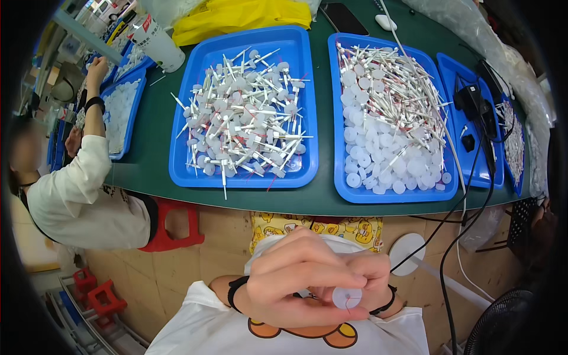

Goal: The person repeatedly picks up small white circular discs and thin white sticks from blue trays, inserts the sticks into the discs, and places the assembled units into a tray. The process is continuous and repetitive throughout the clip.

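Observation:
In front of my chest, both hands are held close together. My left hand [299, 275] pinches a small translucent white disc [345, 299] between thumb and fingers, with a bit of red thread showing on its face. Right behind it, my right hand [371, 273] is closed, its fingers curled; whatever it grips is hidden by the left hand and the disc. On the table ahead, a blue tray [244, 182] holds a pile of white sticks joined to discs with red threads. Another blue tray [399, 195] to its right holds loose discs at the near end and thin white sticks at the far end.
A smaller blue tray [496, 174] on the right holds a black adapter [470, 100] with cables. Black cables [449, 284] hang over the table's right edge. A paper cup [157, 44], yellow bag [236, 21] and phone [343, 19] lie farther back. A co-worker [83, 195] sits at left.

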`<state>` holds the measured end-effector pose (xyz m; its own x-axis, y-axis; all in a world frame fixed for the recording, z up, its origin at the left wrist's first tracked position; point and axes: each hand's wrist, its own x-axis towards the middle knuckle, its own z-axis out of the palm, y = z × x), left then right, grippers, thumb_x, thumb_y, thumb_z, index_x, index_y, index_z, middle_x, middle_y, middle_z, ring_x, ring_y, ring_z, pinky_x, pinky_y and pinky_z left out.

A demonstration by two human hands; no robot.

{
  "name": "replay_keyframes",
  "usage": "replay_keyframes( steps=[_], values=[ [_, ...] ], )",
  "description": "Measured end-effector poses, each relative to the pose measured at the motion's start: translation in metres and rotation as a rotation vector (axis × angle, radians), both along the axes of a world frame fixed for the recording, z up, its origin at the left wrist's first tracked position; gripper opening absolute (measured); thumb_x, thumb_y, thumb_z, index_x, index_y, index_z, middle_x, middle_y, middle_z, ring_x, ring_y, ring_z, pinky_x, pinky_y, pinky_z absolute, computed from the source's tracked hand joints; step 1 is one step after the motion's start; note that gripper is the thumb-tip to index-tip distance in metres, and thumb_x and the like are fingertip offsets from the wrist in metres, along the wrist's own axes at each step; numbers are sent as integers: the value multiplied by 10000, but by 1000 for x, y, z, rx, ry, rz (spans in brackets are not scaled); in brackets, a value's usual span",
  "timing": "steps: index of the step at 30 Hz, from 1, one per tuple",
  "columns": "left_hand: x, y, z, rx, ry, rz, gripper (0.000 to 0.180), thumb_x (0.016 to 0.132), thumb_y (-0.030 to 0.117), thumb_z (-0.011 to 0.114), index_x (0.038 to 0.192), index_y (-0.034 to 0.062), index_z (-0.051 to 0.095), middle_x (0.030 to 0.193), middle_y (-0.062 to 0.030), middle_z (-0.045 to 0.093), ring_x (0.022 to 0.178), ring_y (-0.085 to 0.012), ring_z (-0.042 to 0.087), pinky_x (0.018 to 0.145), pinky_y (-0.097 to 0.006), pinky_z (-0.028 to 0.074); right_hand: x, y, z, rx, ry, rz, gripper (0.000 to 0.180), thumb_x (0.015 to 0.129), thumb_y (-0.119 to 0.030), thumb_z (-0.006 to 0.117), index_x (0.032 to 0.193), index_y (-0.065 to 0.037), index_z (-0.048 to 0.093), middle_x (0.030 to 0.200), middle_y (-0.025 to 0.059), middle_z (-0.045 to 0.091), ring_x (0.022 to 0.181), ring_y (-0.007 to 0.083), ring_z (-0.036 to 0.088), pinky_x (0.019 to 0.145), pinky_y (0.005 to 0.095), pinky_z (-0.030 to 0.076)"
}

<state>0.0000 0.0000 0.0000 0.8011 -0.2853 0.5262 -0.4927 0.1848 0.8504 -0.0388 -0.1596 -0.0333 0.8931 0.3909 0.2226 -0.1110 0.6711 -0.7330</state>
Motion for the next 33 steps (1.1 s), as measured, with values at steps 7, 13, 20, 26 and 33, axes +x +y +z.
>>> replay_keyframes(
  steps=[7, 13, 20, 26, 33],
  values=[
    [7, -1, 2, 22, -53, 13, 456, 605, 108, 919, 1003, 45, 707, 905, -42, 622, 733, -159, 557, 600, -269, 400, 7, 1, -2, -11, -22, -59, 148, 920, -10, 608, 1046, 66, 625, 972, 149, 638, 896, 245, 593, 828, 363, 464],
    [30, 24, 1, 337, 90, 483, 310, 699, -29, 806, 988, -15, 695, 903, -74, 670, 773, -150, 611, 692, -264, 482, 22, 5, 5, -689, 28, -595, 388, 849, 83, 596, 1228, 40, 526, 1081, 122, 580, 1019, 193, 572, 925, 322, 442],
    [83, 51, -20, 111, 305, 643, 480, 838, -21, 698, 1292, -34, 543, 1258, -154, 581, 968, -190, 657, 839, -297, 523, 24, -13, 2, -724, 121, -584, 289, 887, 75, 575, 1173, 38, 553, 1055, 108, 581, 989, 180, 597, 891, 299, 460],
    [84, 51, -19, 534, 2, 824, 596, 780, 50, 741, 1344, 38, 547, 1496, -215, 381, 1268, -358, 504, 980, -412, 481, 21, -20, -2, -823, 81, -617, 223, 878, 52, 602, 1099, 27, 599, 985, 115, 626, 906, 179, 623, 822, 293, 489],
    [35, 46, -62, 803, -126, 910, 348, 722, 158, 802, 1037, 84, 673, 1123, -109, 563, 1049, -301, 515, 932, -422, 383, 19, -34, -15, -1075, -27, -821, 121, 861, 39, 610, 982, 41, 628, 893, 132, 640, 831, 220, 640, 772, 315, 499]
  ],
)
